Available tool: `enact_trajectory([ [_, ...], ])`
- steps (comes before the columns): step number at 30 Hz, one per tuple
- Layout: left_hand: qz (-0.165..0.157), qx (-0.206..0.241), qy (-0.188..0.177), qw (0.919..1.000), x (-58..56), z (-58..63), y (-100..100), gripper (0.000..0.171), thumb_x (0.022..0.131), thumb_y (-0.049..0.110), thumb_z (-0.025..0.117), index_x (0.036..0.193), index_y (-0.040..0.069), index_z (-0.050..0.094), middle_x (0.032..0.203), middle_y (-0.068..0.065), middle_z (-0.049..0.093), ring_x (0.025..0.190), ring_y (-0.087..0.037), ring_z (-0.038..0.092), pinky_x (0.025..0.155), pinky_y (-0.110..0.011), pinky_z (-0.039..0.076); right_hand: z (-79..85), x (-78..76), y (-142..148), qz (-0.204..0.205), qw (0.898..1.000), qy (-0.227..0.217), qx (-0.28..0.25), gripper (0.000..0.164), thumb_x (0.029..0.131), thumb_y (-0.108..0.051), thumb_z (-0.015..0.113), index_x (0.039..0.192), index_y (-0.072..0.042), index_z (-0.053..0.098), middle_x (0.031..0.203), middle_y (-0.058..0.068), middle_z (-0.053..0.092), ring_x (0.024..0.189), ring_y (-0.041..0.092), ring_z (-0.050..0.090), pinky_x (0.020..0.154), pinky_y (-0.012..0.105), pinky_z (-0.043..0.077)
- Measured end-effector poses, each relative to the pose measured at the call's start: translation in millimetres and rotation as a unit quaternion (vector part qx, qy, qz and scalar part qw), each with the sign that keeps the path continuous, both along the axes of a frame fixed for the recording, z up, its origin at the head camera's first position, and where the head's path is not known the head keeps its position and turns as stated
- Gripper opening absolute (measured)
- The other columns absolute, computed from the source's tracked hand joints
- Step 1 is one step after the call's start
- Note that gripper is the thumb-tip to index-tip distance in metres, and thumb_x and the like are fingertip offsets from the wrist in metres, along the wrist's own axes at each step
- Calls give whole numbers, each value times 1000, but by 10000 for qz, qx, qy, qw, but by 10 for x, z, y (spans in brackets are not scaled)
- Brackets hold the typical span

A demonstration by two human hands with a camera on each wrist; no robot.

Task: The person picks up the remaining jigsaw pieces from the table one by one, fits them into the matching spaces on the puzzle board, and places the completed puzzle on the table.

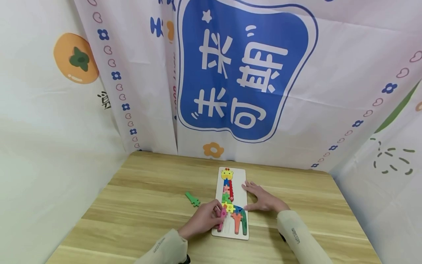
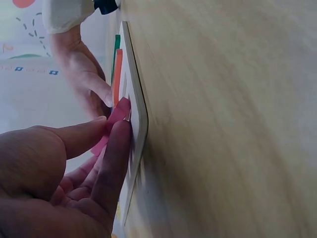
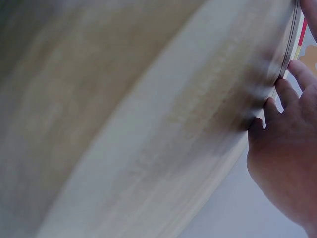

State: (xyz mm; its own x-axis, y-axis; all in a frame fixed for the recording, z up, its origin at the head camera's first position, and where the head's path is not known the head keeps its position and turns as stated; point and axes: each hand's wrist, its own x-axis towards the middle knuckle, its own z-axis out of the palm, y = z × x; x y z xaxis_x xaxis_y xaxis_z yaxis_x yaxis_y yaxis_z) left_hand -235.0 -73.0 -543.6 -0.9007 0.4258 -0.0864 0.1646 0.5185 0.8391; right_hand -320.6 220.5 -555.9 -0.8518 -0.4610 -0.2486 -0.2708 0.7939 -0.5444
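Observation:
A giraffe puzzle board (image 1: 240,179) lies on the table, most of its shape filled with coloured pieces. My left hand (image 1: 205,217) pinches a pink puzzle piece (image 1: 221,223) between thumb and fingers at the lower left of the board. In the left wrist view the pink piece sits tilted against the board's face, partly covered by the fingers. With fingers spread, my right hand (image 1: 263,199) rests along the board's right edge. An orange leg piece (image 1: 236,223) and a dark green leg piece (image 1: 244,223) lie in the board beside the pink one.
A loose green puzzle piece (image 1: 192,199) lies on the wooden table (image 1: 148,205), left of the board. Behind the table hangs a printed cloth (image 1: 151,110), with more cloth at both sides.

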Motion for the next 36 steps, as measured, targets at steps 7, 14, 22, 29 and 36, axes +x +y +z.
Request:
enact_trajectory([
  [7, 82, -443, 22, 9990, -5, 40, 52, 23, 94, 15, 77, 111, 10, 64, 80, 1, 62, 65, -11, 55, 54, -22, 45, -16, -28, 5, -43, 10000, -28, -22, 99, 86, -57, 78, 165, -26, 27, 175, 4, 9, 161, 39, 3, 124, 70, 10],
  [14, 193, -639, -69, 9977, 29, 75, 81, 23, 94, 14, 76, 112, 9, 63, 76, 1, 62, 60, -12, 56, 50, -22, 44, 2, -15, 1, 16, 10000, -18, -12, 98, 86, -55, 78, 165, -24, 28, 175, 6, 9, 160, 41, 4, 124, 70, 9],
  [22, 284, -614, -16, 9977, 48, 59, 81, 24, 95, 15, 75, 115, 10, 62, 73, 1, 62, 58, -13, 56, 49, -23, 43, 12, -12, 13, 66, 10000, -14, -48, 98, 88, -54, 78, 165, -21, 27, 175, 9, 9, 160, 43, 3, 123, 71, 9],
  [29, 310, -590, 76, 9977, 51, 45, 82, 23, 95, 15, 75, 114, 10, 62, 72, 2, 61, 57, -12, 54, 48, -22, 42, 18, -16, 14, 24, 10000, -10, -67, 99, 87, -54, 79, 165, -22, 28, 175, 8, 10, 160, 42, 4, 123, 71, 10],
  [36, 283, -615, 127, 9976, 57, 55, 72, 23, 95, 14, 75, 113, 10, 63, 72, 2, 61, 57, -11, 53, 48, -22, 41, 13, -17, 10, 30, 10000, -25, -86, 99, 87, -54, 79, 165, -21, 28, 175, 9, 10, 160, 42, 4, 124, 70, 9],
])
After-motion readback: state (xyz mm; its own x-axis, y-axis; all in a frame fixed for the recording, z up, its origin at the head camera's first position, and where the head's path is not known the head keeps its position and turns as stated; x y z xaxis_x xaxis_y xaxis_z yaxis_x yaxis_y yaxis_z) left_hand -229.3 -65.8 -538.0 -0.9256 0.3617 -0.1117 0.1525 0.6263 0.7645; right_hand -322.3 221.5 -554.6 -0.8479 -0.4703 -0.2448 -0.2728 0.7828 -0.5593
